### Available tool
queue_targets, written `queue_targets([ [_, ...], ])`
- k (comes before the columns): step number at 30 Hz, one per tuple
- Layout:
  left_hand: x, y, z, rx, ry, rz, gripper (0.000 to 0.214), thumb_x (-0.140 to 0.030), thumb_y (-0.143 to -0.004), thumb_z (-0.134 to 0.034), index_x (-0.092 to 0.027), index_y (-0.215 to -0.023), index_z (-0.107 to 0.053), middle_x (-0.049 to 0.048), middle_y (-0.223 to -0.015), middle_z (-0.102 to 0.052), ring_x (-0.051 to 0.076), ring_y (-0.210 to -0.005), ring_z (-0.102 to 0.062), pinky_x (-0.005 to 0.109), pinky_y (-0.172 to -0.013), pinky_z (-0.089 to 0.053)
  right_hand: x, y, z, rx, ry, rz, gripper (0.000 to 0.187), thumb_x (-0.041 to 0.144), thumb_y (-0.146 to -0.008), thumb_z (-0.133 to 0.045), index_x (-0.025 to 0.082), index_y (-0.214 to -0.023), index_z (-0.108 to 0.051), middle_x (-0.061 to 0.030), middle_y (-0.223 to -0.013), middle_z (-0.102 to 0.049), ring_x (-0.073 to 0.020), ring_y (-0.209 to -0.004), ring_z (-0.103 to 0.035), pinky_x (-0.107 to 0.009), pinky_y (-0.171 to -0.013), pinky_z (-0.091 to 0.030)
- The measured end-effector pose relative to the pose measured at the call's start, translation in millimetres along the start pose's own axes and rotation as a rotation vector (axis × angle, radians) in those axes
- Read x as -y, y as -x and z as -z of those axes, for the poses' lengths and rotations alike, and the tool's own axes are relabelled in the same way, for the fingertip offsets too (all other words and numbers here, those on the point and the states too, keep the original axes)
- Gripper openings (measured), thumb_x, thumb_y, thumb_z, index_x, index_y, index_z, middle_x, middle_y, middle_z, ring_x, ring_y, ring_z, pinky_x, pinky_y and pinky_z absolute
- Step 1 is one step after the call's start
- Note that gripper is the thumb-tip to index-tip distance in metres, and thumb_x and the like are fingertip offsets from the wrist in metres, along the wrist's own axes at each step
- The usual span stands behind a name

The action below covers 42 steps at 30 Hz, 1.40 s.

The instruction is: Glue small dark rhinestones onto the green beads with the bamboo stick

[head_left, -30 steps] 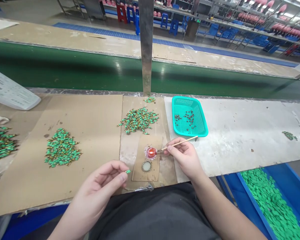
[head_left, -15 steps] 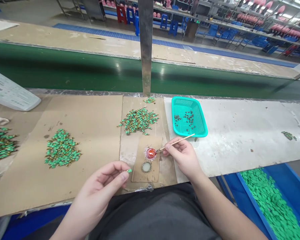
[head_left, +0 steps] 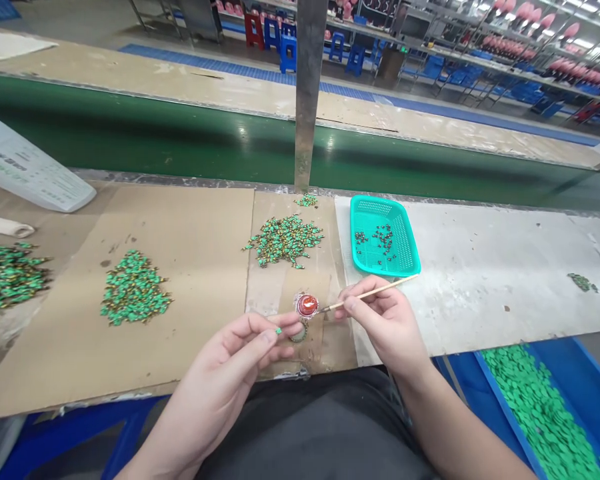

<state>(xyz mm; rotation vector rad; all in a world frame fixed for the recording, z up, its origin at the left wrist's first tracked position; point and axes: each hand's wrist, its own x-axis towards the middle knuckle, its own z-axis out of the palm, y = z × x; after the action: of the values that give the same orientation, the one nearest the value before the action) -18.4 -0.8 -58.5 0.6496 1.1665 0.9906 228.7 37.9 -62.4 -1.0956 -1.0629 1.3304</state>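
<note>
The tiny green piece [head_left: 279, 331] is pinched between the left hand's [head_left: 240, 350] thumb and finger, near the red paint [head_left: 307, 305]. The right hand [head_left: 386, 320] pinches a brush [head_left: 393, 285]; a loose hold could drop the piece, or overloaded bristles could drip.

Left hand [head_left: 245, 353]: we pinch the tips of thumb [head_left: 256, 348] and index finger together, the remaining fingers reaching past them, loosely spread.
Left forearm [head_left: 173, 430]: bare, slanting up and rightward from the bottom edge.
Right hand [head_left: 387, 323]: we curl it in a pen-like grip, its thumb bent toward the index finger.
Right forearm [head_left: 460, 420]: bare, slanting up and leftward from the lower right.
Gap between hands: we keep them near each other, fingertips facing, not touching.
Torso [head_left: 330, 433]: dark-clothed, between our forearms.
</note>
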Motion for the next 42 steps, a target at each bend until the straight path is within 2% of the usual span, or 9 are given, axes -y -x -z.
queue_targets([
  [2,-1,2,-6.0,0.061,0.045,0.019,0.046,-0.066,-0.076,-0.112,-0.027,-0.074,-0.086,0.0162,-0.134,-0.096,0.044,-0.135,-0.086,0.048,-0.102,-0.078,12,9,-3,0.028,-0.016,0.023,0.036,0.054,-0.094,-0.107,0.026,-0.091,-0.085,-0.0039,-0.090,-0.090,-0.0221,-0.081,-0.089,-0.034,-0.079,-0.076],
  [5,-3,4,-11.3,0.151,0.113,0.029,0.042,-0.061,-0.081,-0.111,-0.028,-0.076,-0.085,0.0136,-0.133,-0.097,0.042,-0.132,-0.088,0.049,-0.104,-0.078,26,20,-7,0.076,-0.046,0.061,0.025,0.045,-0.100,-0.104,0.028,-0.095,-0.086,-0.0037,-0.093,-0.092,-0.0229,-0.088,-0.091,-0.035,-0.084,-0.077],
  [9,-3,6,-13.2,0.242,0.180,0.023,0.037,-0.054,-0.089,-0.108,-0.027,-0.078,-0.085,0.0114,-0.128,-0.097,0.038,-0.127,-0.090,0.046,-0.104,-0.077,35,29,-12,0.112,-0.074,0.076,0.016,0.037,-0.104,-0.101,0.028,-0.099,-0.088,-0.0042,-0.098,-0.093,-0.0248,-0.098,-0.093,-0.038,-0.093,-0.078],
  [12,-3,9,-12.6,0.302,0.240,0.002,0.030,-0.045,-0.097,-0.104,-0.026,-0.083,-0.086,0.0107,-0.126,-0.098,0.034,-0.128,-0.089,0.038,-0.103,-0.076,36,31,-14,0.163,-0.095,0.106,0.008,0.025,-0.108,-0.096,0.027,-0.104,-0.089,-0.0042,-0.102,-0.094,-0.0227,-0.099,-0.093,-0.035,-0.095,-0.077],
  [15,-3,12,-12.3,0.341,0.277,-0.008,0.026,-0.041,-0.101,-0.100,-0.025,-0.085,-0.087,0.0088,-0.125,-0.098,0.030,-0.126,-0.089,0.033,-0.103,-0.074,35,33,-14,0.190,-0.090,0.107,0.011,0.017,-0.109,-0.092,0.028,-0.107,-0.089,-0.0031,-0.105,-0.095,-0.0199,-0.102,-0.092,-0.031,-0.097,-0.075],
  [19,-3,12,-13.4,0.352,0.290,-0.006,0.024,-0.040,-0.102,-0.100,-0.026,-0.087,-0.088,0.0071,-0.125,-0.099,0.027,-0.123,-0.090,0.033,-0.105,-0.073,34,35,-12,0.208,-0.066,0.106,0.014,0.014,-0.109,-0.090,0.028,-0.108,-0.089,-0.0026,-0.107,-0.095,-0.0186,-0.104,-0.091,-0.029,-0.101,-0.073],
  [27,0,9,-12.6,0.337,0.263,0.018,0.026,-0.044,-0.099,-0.102,-0.026,-0.086,-0.088,0.0049,-0.124,-0.098,0.025,-0.113,-0.089,0.033,-0.104,-0.072,33,35,-12,0.209,-0.024,0.100,0.015,0.012,-0.109,-0.089,0.028,-0.108,-0.088,-0.0031,-0.108,-0.094,-0.0189,-0.105,-0.091,-0.028,-0.098,-0.072],
  [35,1,12,-10.7,0.328,0.238,0.035,0.029,-0.047,-0.098,-0.103,-0.026,-0.086,-0.087,0.0050,-0.124,-0.098,0.025,-0.111,-0.088,0.033,-0.104,-0.070,33,36,-12,0.207,0.034,0.144,0.015,0.013,-0.107,-0.090,0.028,-0.108,-0.088,-0.0038,-0.108,-0.093,-0.0214,-0.102,-0.090,-0.032,-0.094,-0.072],
  [42,2,12,-8.9,0.362,0.266,0.014,0.022,-0.042,-0.103,-0.100,-0.027,-0.090,-0.090,0.0044,-0.122,-0.098,0.025,-0.116,-0.089,0.032,-0.106,-0.071,38,38,-13,0.218,0.017,0.153,0.019,0.009,-0.106,-0.088,0.027,-0.107,-0.088,-0.0025,-0.104,-0.092,-0.0199,-0.099,-0.089,-0.030,-0.092,-0.073],
])
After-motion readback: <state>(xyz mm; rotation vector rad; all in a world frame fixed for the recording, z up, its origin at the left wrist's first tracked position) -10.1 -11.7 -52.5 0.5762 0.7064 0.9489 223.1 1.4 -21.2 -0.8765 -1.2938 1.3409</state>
